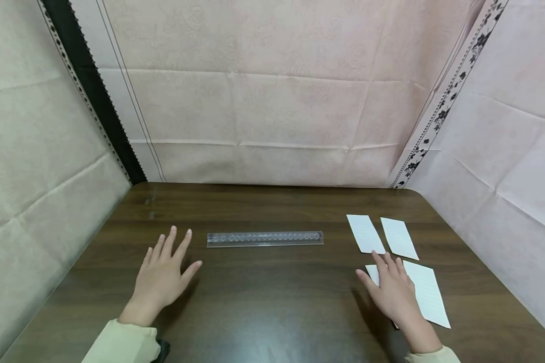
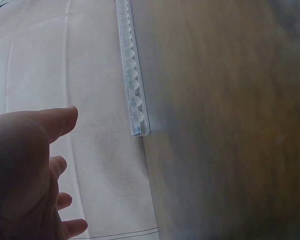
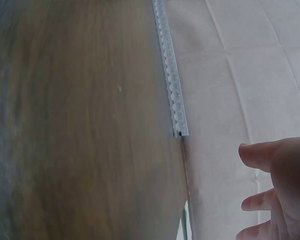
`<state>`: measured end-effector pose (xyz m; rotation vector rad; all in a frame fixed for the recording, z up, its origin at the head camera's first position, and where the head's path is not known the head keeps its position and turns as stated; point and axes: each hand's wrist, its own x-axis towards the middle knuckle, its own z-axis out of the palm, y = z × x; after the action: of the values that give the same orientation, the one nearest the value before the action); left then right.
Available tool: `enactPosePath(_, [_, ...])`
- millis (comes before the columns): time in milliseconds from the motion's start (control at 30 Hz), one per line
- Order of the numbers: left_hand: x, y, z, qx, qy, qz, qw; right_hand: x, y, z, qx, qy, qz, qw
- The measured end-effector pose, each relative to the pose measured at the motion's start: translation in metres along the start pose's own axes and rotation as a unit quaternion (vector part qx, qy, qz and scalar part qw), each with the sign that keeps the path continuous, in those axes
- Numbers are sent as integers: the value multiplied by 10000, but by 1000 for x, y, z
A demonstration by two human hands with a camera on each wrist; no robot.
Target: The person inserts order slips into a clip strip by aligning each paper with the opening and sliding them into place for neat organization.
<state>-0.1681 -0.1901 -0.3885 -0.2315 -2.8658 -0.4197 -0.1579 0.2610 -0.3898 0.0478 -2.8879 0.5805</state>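
My left hand (image 1: 160,282), fingers spread, hovers above the left side of the table with nothing in it. A long clear plastic case (image 1: 265,239) with a row of round transparent shapes lies crosswise on the table, to the right of that hand. The same clear case (image 2: 133,75) shows in the left wrist view, apart from the fingers. My right hand (image 1: 395,290) is spread over two white paper cards, partly hiding them; one is the larger card (image 1: 429,292). Whether it touches them I cannot tell. Behind it lie a white card (image 1: 365,233) and another white card (image 1: 399,238).
The brown wood-grain table (image 1: 254,302) has rounded far corners. Pale creased cloth (image 1: 277,111) hangs behind it, with cloth walls at left (image 1: 36,176) and right (image 1: 508,166). A dark strip (image 1: 95,91) runs down the left corner.
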Motion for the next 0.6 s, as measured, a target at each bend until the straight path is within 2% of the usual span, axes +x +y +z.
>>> enactPosePath(400, [6,-4,2,-41,-49,-5,10000,0,8,-1,-18,-121,205,9997])
enactPosePath(600, [10,-5,3,-69,-47,16,10000,0,10,-2,-110,-382,347,9986])
